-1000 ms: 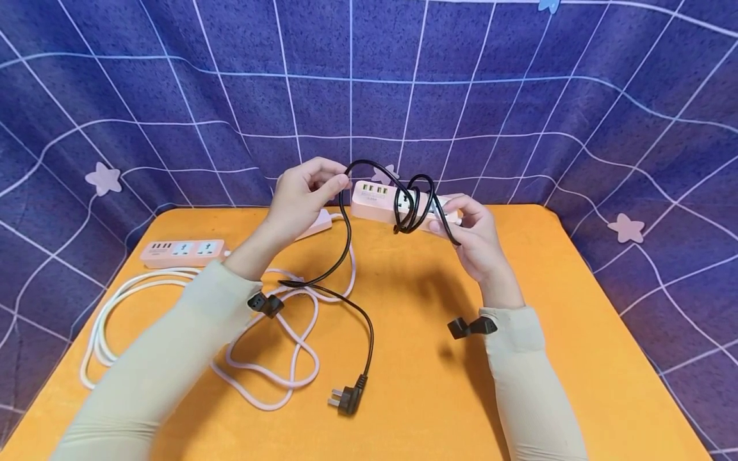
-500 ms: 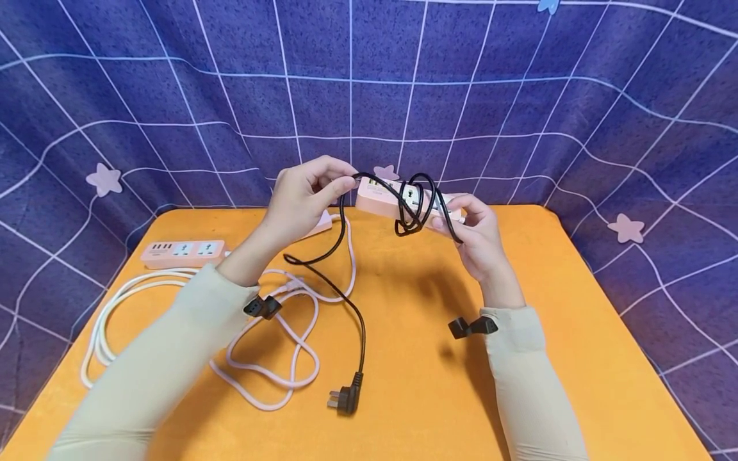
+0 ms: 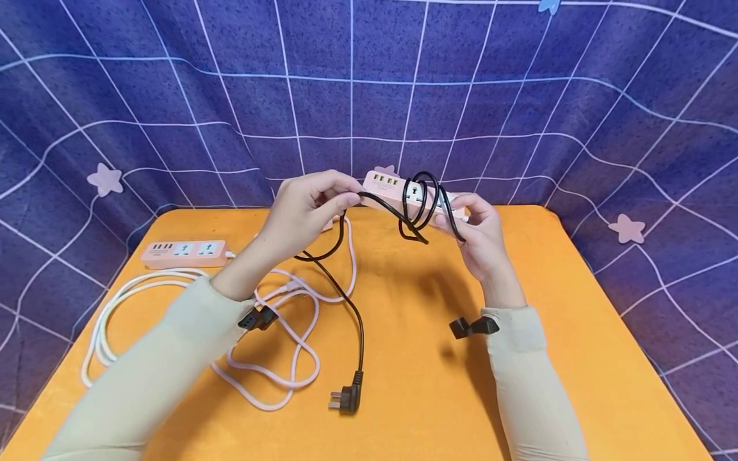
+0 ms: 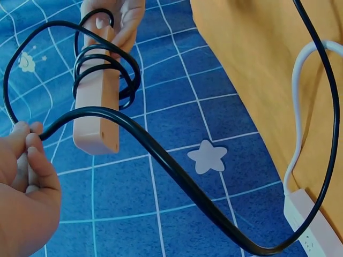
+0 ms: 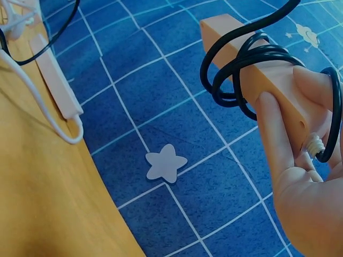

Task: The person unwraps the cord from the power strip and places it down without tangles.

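A pink power strip (image 3: 380, 186) with sockets and USB ports is held up above the table's far side. My right hand (image 3: 481, 234) grips its right end, by the white cord collar (image 5: 314, 144). Several loose turns of black cord (image 4: 99, 67) go round the strip's middle. Left of the strip, my left hand (image 3: 314, 208) pinches the cord between thumb and fingers, as the left wrist view shows. From there the cord hangs down to a black three-pin plug (image 3: 348, 397) above the table's front middle.
A second pink power strip (image 3: 184, 254) lies at the table's left, with a coiled white cord (image 3: 106, 320) before it. Another strip (image 5: 56, 80), partly behind my left hand, has a loosely looped pale cord (image 3: 311, 358). A blue gridded curtain (image 3: 369, 102) surrounds the orange table (image 3: 415, 384).
My left hand rises slightly less high and has shifted right, drawing the cord across the strip's front and lower. The held strip has shifted slightly right with its left end raised.
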The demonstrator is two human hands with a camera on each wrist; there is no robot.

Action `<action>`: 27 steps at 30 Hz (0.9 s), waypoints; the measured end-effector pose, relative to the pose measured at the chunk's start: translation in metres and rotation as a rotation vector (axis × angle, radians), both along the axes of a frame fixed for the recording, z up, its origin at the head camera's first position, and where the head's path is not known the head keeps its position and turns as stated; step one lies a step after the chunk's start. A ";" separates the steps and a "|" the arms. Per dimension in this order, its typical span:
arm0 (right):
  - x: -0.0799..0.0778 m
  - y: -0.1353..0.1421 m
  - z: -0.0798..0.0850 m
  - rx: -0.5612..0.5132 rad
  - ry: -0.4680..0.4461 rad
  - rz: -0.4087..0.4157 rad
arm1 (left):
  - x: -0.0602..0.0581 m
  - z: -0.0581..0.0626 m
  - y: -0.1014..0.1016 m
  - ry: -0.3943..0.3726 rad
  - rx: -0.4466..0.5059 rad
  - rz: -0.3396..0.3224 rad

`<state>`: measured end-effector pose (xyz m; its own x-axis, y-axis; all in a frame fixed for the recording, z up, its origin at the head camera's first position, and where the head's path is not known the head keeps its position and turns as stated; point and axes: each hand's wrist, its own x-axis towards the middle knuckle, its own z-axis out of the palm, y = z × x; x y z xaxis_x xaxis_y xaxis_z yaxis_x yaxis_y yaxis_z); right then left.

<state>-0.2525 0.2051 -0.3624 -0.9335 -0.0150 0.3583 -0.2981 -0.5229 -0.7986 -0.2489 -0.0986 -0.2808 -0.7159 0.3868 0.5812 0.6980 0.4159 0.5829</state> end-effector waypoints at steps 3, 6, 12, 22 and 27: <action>0.000 0.001 0.000 -0.007 -0.003 -0.013 | 0.003 -0.001 0.001 0.049 -0.016 -0.015; 0.000 0.001 0.000 -0.003 -0.011 -0.025 | 0.004 -0.003 0.001 0.088 -0.044 -0.028; 0.000 0.002 0.001 -0.006 -0.002 -0.028 | 0.007 -0.012 -0.002 0.094 -0.074 -0.140; 0.000 0.004 0.002 -0.006 0.007 -0.046 | 0.015 -0.034 -0.003 0.117 -0.176 -0.365; 0.000 0.004 0.003 -0.007 0.006 -0.049 | 0.019 -0.045 -0.006 0.107 -0.236 -0.443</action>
